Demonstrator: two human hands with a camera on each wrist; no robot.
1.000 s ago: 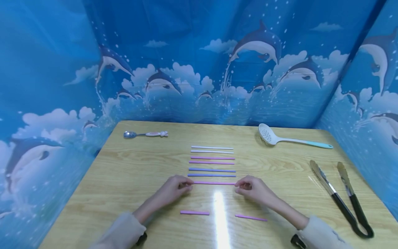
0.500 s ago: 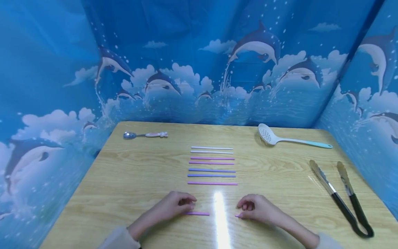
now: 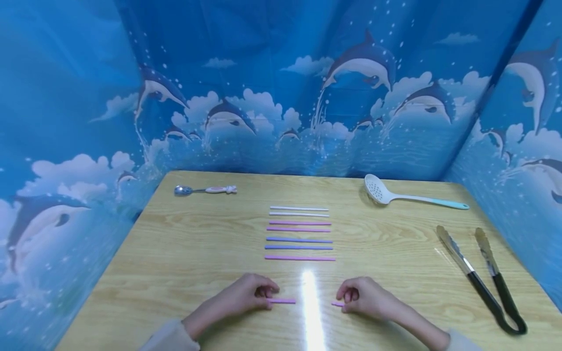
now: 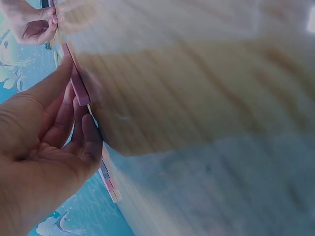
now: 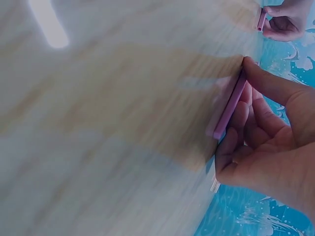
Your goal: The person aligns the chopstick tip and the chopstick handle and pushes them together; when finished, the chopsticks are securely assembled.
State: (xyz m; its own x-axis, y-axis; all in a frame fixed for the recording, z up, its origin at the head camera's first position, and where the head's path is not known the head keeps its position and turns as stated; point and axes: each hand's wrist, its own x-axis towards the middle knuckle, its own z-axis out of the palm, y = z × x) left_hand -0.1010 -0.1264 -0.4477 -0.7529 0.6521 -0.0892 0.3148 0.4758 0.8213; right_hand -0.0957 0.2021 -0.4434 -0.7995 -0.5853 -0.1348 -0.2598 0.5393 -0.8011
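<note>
Near the front of the table, my left hand (image 3: 246, 293) pinches the left part of a short pink stick (image 3: 284, 301) between thumb and fingers. My right hand (image 3: 369, 296) does the same with another short pink stick (image 3: 337, 304), whose left tip shows past the fingertips while the rest is hidden by the hand. Both sticks lie low at the wood surface, in the left wrist view (image 4: 78, 86) and the right wrist view alike. Just beyond the hands a longer pink stick (image 3: 300, 258) lies crosswise, the nearest of a row of parallel sticks.
Behind it lie two blue sticks (image 3: 299, 247), two pink sticks (image 3: 299, 229) and two white sticks (image 3: 299, 214). A spoon (image 3: 206, 190) is at the back left, a slotted skimmer (image 3: 381, 194) back right, and black-handled tongs (image 3: 487, 287) on the right. A dolphin-print curtain (image 3: 272, 87) surrounds the wooden table (image 3: 189, 234).
Both hands let go of the long pink stick, which stays in the row. They came toward the front edge and took hold of the two short pink sticks.
</note>
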